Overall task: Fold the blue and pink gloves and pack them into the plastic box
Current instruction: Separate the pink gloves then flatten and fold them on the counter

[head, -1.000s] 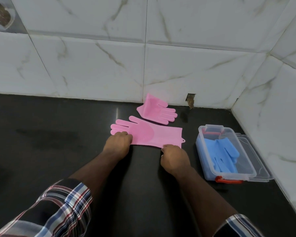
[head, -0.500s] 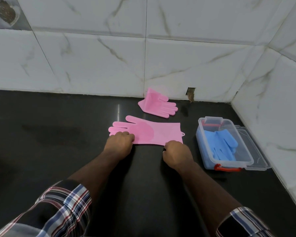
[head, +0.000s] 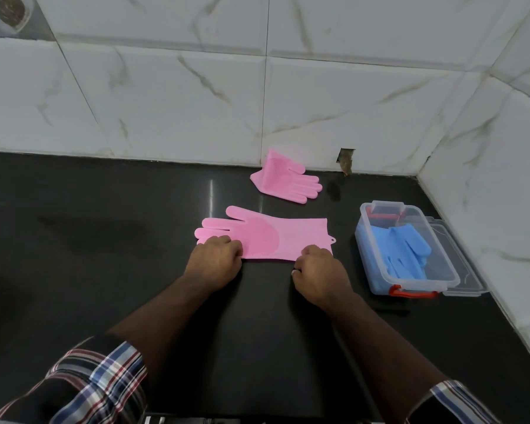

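A pink glove (head: pixel 276 235) lies flat on the black counter, fingers pointing left, cuff to the right. My left hand (head: pixel 216 260) grips its near edge at the finger end. My right hand (head: pixel 317 270) grips the near edge at the cuff end. A second pink glove (head: pixel 283 180), folded, rests behind it against the tiled wall. The clear plastic box (head: pixel 367 255) with red latches stands open at the right, and blue gloves (head: pixel 401 255) lie inside it.
The box's clear lid (head: pixel 462 264) lies just right of the box, near the side wall. White marble tiles close off the back and right. A hole in the tile (head: pixel 345 162) sits behind the folded glove. The black counter (head: pixel 104 240) stretches left.
Both hands keep their hold on the glove's near edge. The view has tilted slightly, so everything sits a little lower and closer; the glove itself has hardly shifted.
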The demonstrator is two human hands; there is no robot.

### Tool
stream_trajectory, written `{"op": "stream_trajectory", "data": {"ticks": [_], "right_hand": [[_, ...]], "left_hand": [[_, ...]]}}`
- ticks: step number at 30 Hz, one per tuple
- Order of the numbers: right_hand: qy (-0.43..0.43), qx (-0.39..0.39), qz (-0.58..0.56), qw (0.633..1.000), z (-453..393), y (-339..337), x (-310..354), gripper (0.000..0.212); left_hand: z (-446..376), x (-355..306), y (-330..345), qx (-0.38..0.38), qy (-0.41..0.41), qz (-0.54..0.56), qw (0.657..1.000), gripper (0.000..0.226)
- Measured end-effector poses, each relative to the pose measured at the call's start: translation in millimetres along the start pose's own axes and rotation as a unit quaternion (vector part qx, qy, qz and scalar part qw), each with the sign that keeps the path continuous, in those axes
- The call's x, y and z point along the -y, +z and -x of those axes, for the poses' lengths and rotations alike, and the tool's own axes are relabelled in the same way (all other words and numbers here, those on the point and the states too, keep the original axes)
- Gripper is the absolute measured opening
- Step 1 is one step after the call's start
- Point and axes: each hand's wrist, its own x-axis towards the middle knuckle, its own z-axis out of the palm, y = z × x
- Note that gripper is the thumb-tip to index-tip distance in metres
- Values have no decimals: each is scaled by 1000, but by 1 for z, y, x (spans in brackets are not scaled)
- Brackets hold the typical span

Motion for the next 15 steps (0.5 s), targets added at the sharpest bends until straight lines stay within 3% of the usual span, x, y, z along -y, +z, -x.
{"op": "stream_trajectory", "data": {"ticks": [7,11,15], "right_hand": [[-15,-29,17,999,11,1,4,37],[7,-6,-30,999,33,-3,7,33],[37,70,-123,989,55,-10,7,31]], "left_hand": [[5,-4,-20,39,-18,51,998,14],[14,-9,-42,133,-21,51,990,12],[23,-2,-60,249,-9,38,968,15]]}}
